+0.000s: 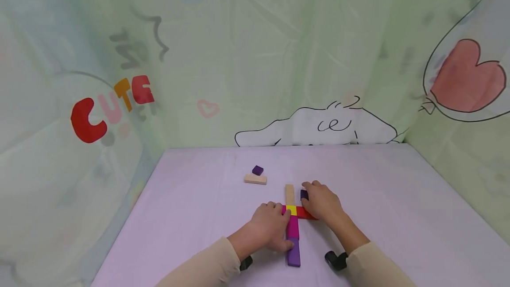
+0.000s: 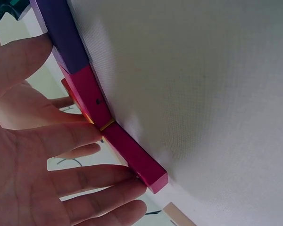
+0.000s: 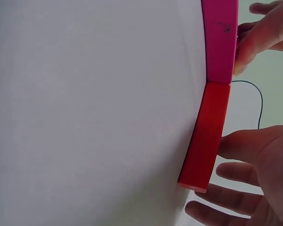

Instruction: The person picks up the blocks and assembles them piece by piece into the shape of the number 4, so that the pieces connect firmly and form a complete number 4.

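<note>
My left hand [image 1: 269,227] rests over the left side of a cross of blocks. Its thumb touches the purple block [image 1: 293,254], and its outstretched fingers lie along the magenta blocks [image 2: 134,153]. A yellow cube [image 1: 291,210] forms the centre, with a plain wooden block [image 1: 289,194] above it and another magenta block [image 1: 292,227] below. My right hand [image 1: 324,200] is over the red block [image 1: 305,213], fingers spread, thumb against that block in the right wrist view. Beside its fingers sits a dark purple cube [image 1: 304,195], partly hidden.
Farther back on the lilac tabletop [image 1: 199,198] lie a wooden block [image 1: 255,179] and a second dark purple cube [image 1: 257,170], close together. Printed curtains [image 1: 255,56] hang behind and beside the table. A black device [image 1: 336,260] is by the right wrist.
</note>
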A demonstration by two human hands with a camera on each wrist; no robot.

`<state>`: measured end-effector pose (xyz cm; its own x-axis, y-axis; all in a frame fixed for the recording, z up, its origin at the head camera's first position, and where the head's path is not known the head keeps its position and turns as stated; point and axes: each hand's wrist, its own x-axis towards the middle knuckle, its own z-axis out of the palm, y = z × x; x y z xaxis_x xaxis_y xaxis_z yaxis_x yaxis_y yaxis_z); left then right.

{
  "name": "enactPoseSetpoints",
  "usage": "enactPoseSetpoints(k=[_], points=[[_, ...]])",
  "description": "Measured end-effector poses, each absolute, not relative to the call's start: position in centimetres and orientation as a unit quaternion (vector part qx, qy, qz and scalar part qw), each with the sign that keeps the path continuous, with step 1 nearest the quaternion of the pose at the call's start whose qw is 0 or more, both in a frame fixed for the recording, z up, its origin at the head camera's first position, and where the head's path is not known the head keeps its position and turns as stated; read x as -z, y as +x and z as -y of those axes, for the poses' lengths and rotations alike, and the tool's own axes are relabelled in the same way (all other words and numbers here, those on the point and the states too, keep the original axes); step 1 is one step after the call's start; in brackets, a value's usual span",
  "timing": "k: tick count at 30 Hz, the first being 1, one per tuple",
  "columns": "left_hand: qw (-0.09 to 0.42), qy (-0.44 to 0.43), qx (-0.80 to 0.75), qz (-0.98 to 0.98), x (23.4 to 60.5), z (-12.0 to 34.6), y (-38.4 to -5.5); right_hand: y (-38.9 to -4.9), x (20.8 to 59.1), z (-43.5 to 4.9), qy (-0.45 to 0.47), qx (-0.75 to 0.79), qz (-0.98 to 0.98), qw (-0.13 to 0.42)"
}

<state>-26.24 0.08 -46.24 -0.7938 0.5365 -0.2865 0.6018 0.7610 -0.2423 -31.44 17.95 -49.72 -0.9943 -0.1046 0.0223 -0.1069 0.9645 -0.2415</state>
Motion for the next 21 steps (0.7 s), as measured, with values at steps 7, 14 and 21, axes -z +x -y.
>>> enactPoseSetpoints(k=[7, 14, 21], points=[[0.099, 0.303, 0.16, -0.934, 46.6, -0.1, -26.2, -30.5, 50.0, -17.9, 0.065, -0.117, 0.99, 0.041], [0.094, 0.303, 0.158, -0.935, 46.6, 0.1, -26.2, -30.1, 49.3, -17.6, 0.072, -0.113, 0.989, 0.059], [0.09, 0.307, 0.149, -0.936, 46.9, 0.2, -26.3, -29.5, 48.9, -17.5, 0.069, -0.133, 0.987, 0.056]])
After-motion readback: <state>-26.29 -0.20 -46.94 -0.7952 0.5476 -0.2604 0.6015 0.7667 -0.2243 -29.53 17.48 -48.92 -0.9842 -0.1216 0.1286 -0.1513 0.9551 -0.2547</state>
